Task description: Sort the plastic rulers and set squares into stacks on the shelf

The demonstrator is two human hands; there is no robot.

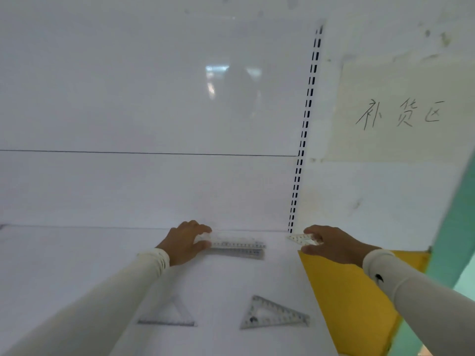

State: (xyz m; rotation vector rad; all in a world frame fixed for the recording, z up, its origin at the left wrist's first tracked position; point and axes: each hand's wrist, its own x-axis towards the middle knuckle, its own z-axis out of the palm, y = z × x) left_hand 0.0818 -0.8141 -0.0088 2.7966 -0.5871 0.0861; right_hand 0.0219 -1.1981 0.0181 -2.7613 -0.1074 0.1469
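Clear plastic rulers (237, 246) lie stacked near the back of the white shelf (77, 253). My left hand (186, 242) grips their left end, fingers curled over it. My right hand (331, 244) pinches a small clear set square (300, 238) at the shelf's right back corner, its tip pointing left. Two more set squares lie flat near the front: a faint one (167, 316) at the left and a clearer one (272, 314) at the right.
A slotted upright rail (304, 129) runs up the back panel. A yellow end panel (347, 291) borders the shelf on the right. A paper sign with handwriting (401, 111) hangs on the right wall, beside a green surface (452, 240).
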